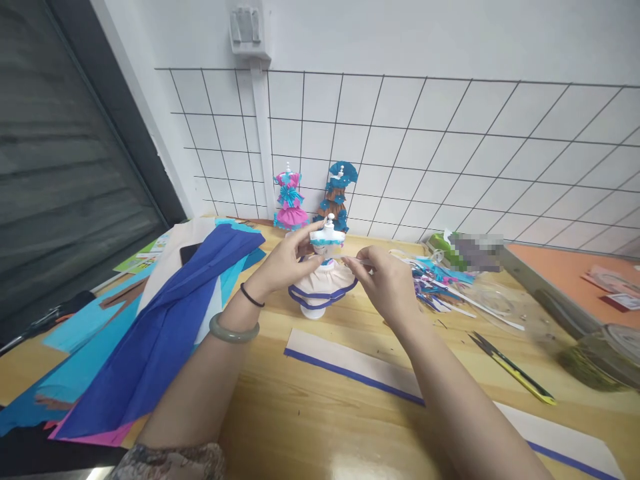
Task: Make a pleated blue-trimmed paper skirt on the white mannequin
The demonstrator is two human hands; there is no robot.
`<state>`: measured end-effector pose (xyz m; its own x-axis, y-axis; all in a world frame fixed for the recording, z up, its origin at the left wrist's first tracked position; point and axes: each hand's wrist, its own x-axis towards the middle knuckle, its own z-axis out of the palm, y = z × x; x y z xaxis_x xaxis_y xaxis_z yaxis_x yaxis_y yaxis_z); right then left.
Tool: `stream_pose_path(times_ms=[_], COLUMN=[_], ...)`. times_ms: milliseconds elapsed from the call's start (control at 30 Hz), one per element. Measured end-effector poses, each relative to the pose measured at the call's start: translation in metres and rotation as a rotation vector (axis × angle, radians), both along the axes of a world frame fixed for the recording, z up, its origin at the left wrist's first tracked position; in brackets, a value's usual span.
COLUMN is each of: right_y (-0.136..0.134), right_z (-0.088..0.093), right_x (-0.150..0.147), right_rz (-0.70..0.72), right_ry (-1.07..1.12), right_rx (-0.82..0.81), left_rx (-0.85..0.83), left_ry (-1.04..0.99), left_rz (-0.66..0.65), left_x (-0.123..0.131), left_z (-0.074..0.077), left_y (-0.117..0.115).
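Note:
A small white mannequin doll (pixel 325 280) in a white paper dress with blue trim stands on the wooden table (pixel 310 413). My left hand (pixel 287 261) is closed on the doll's upper body from the left. My right hand (pixel 383 280) pinches a thin pale strip (pixel 350 259) that runs across the doll's chest. A green bangle and a black band sit on my left wrist. A long white paper strip with a blue edge (pixel 360 367) lies flat in front of the doll.
Two finished paper-dress dolls, pink (pixel 290 200) and teal-brown (pixel 337 197), stand against the wire-grid wall. Blue, teal and cream crepe sheets (pixel 160 320) pile at the left. Paper scraps (pixel 435 283), yellow-handled snips (pixel 515 370), a clear bag and an orange board (pixel 565 267) lie at the right.

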<state>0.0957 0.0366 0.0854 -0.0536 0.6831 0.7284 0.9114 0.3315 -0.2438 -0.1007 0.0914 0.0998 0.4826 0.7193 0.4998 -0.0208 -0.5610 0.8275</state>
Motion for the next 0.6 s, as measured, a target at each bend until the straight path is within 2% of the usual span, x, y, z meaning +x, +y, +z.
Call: stream_pose_path(times_ms=[300,600], right_y=[0.0007,0.0015], right_z=[-0.0004,0.0001], right_x=[-0.0003,-0.0004], right_rz=[-0.041,-0.048], right_ry=[-0.009,0.019], right_rx=[-0.034,-0.038], left_rx=[0.030,-0.011], left_ry=[-0.036,-0.043], left_rz=[-0.023,-0.006], left_x=[0.0021,0.0025], left_z=[-0.0055,-0.0031], left_y=[0.0050,0.0031])
